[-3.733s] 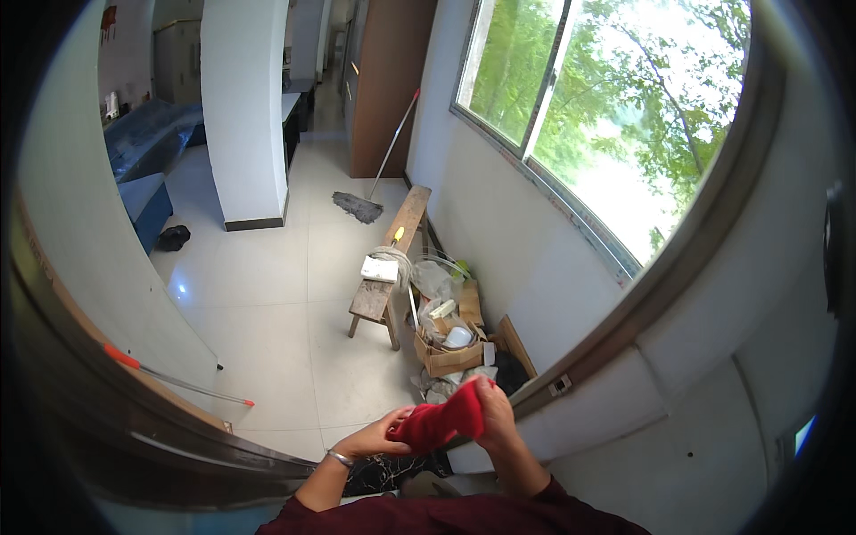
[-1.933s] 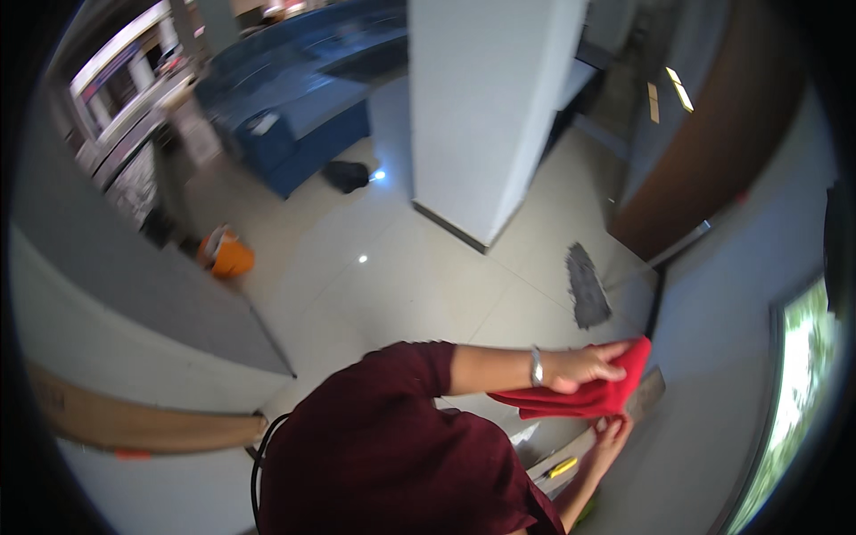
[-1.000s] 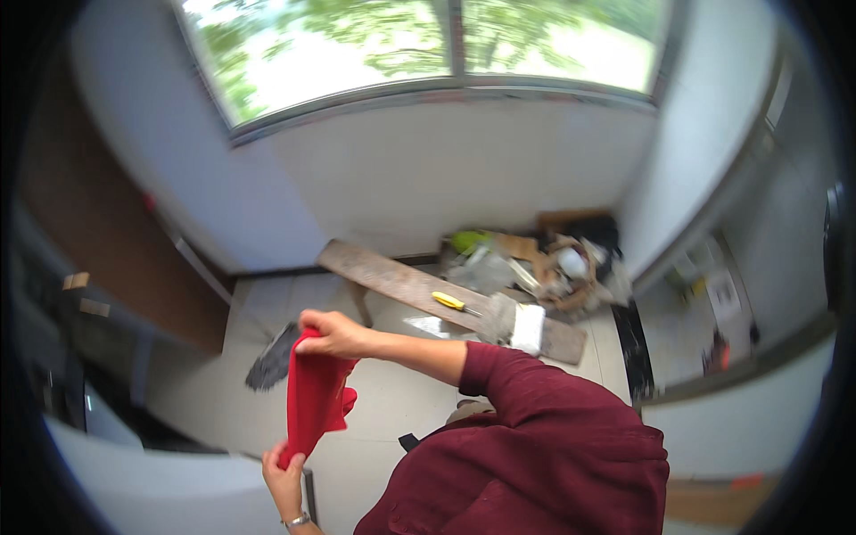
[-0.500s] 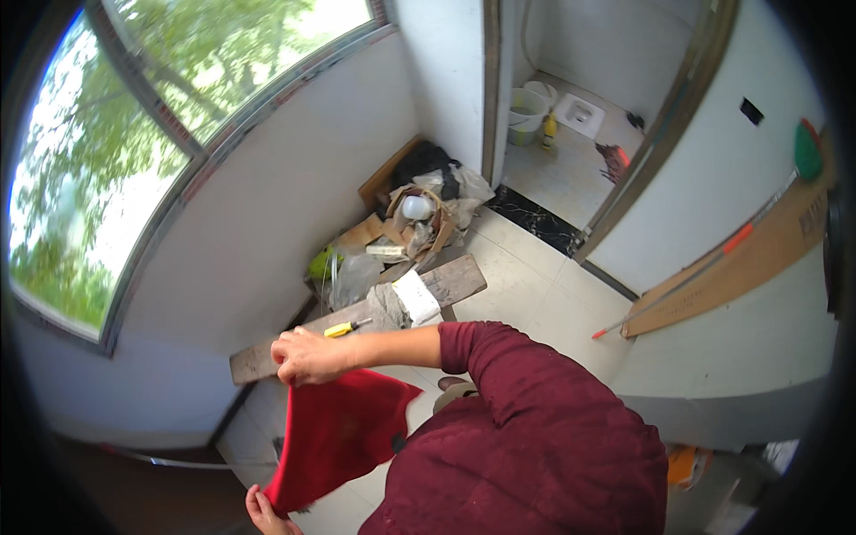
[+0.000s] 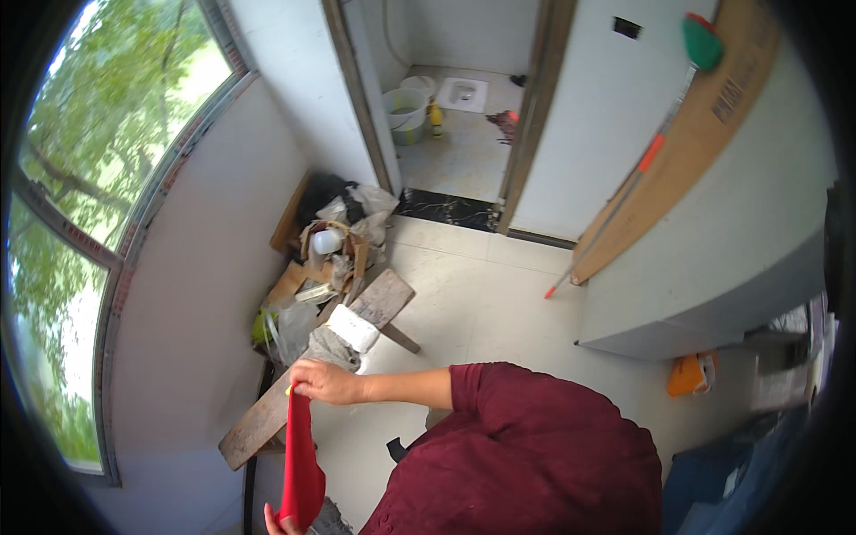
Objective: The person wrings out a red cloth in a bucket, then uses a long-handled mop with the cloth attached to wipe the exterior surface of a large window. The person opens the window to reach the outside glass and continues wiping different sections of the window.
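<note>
A red cloth point(image 5: 301, 468) hangs stretched between my two hands, narrow and nearly edge-on. My right hand point(image 5: 328, 382) pinches its upper end, fingers closed. At the lower edge of the view my left hand point(image 5: 278, 524) grips the other end; only part of this hand shows. Beneath and beside my right hand is a narrow wooden bench point(image 5: 254, 430). On it lie a grey rag point(image 5: 328, 349) and a white packet point(image 5: 353, 328). The yellow-handled tool on the bench is mostly hidden behind my right hand.
Past the bench lies a heap of cardboard, bags and a white container point(image 5: 326, 241). Beyond the doorway stand a bucket point(image 5: 406, 116) and a yellow bottle point(image 5: 436, 121) near a squat toilet point(image 5: 463, 93). At right, a broom point(image 5: 642, 165) leans on a long carton point(image 5: 687, 143).
The view has turned to the right. The red cloth, spread wide before, now shows as a narrow strip. Both hands keep hold of it, and my right hand now covers most of the yellow-handled tool.
</note>
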`<state>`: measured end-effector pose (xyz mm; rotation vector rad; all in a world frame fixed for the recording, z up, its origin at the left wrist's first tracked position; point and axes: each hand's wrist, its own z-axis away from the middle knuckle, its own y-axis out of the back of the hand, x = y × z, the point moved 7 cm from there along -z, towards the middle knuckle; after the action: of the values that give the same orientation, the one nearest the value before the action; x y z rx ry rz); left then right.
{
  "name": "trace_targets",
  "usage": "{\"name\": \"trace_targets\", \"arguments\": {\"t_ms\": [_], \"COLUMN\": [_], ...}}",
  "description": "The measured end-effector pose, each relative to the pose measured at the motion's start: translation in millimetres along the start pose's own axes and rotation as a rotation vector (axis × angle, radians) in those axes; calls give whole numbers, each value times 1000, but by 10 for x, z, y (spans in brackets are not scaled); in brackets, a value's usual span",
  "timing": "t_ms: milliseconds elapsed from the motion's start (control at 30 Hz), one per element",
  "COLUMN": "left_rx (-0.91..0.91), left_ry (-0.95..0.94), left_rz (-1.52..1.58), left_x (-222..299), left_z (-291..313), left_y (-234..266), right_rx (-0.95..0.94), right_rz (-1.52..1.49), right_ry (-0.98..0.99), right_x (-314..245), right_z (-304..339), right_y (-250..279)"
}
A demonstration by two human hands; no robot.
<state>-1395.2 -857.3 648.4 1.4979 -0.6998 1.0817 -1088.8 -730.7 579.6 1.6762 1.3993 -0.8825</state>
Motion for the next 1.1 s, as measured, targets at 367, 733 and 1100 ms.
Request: {"name": "trace_targets", "arguments": {"t_ms": [367,733,1100], "left_rx": [-722,-711,-85], "left_ry": [-920,-1009,-894], "left_rz": [25,-117,-333], "left_x": [1743,1967,2404], "left_z": [-53,1015,667], "left_y": [-1219,-3208,-3141], "right_rx": [302,1113,1352], "right_rz": [-105,1265,731], "right_ry": [-122,-547,-513], "right_x": [-1046,833,908], "right_z": [465,3332,4893], "right_y": [1510,6616,8962]}}
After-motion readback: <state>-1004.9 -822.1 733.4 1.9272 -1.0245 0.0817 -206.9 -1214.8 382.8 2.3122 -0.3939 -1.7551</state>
